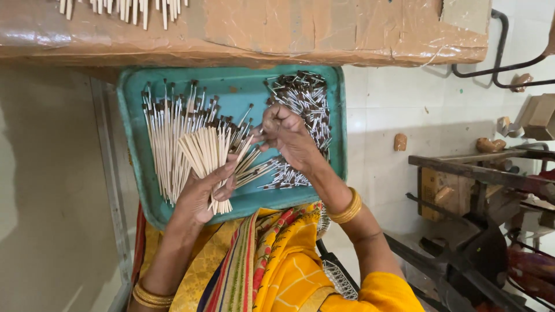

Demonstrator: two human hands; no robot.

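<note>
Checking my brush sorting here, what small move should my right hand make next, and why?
Probably slide that stick into the left hand's fanned bundle: the right hand pinches one by the bundle's top, over the teal tray.

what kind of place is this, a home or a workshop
Likely a small workshop for hand assembly. A teal tray holds many small brushes, the left hand grips a bundle of pale sticks, and a rough wooden work frame stands nearby.
</note>
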